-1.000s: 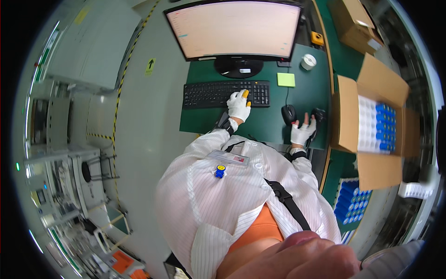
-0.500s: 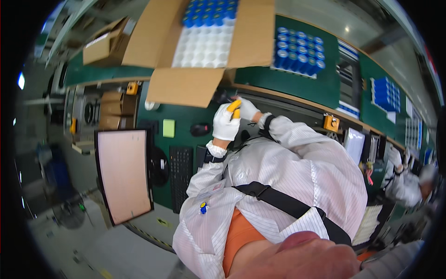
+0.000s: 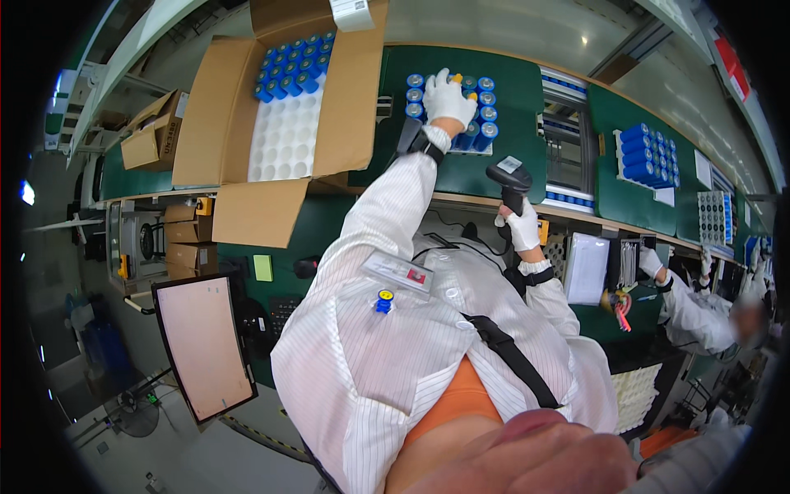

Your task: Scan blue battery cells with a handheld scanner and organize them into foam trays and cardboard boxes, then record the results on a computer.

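Half a second ago both gloved hands were together near the edge of the open cardboard box; now they have parted. The left hand (image 3: 447, 99) has reached out over the block of blue cylinders (image 3: 481, 123) standing on end on the green surface (image 3: 387, 140), and the right hand (image 3: 522, 226) has drawn back toward the body with the black handheld scanner (image 3: 508, 183). The view has also swung, so the box sits further to the left than before.

The green surface runs across the top of the view. On it lies the open cardboard box (image 3: 354, 107), with a white cell tray inside and a cluster of blue cylinders filling only its far corner. A smaller brown box (image 3: 152, 132) stands to the left. Further right along the bench are more blue cylinders (image 3: 648, 156) in rows. Below, a monitor (image 3: 202, 346) stands with a pale screen, and a second person's gloved hand (image 3: 650, 262) works at the right.

The left hand's fingers (image 3: 454, 84) are spread and rest down on the tops of the cylinders, covering the middle of the block; I cannot tell whether they grip one. The right hand's fingers are wrapped tightly around the scanner's handle, its head pointing toward the cylinders.
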{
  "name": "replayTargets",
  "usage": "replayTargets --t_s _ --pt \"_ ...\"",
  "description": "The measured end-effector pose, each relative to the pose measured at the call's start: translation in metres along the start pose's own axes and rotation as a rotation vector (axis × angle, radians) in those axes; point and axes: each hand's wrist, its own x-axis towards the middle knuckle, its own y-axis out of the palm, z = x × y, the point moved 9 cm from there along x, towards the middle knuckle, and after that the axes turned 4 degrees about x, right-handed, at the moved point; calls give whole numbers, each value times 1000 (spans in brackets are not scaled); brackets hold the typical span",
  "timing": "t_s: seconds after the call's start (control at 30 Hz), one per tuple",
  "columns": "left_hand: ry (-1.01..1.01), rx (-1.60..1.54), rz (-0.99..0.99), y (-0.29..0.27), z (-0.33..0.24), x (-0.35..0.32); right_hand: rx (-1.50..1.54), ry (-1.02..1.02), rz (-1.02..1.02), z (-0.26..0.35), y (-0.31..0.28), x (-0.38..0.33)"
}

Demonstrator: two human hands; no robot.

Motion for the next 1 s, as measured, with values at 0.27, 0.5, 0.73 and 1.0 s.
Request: replayTargets --t_s 0.27,0.5,0.73,1.0 --pt "-215 283 331 47 -11 42 72 9 -5 45 -47 20" --pt "-282 301 15 10 32 46 70 56 88 41 -55 48" --pt "-306 316 425 35 63 53 99 77 137 40 -46 70" --pt "-336 228 497 58 83 64 92 54 154 41 -37 78"
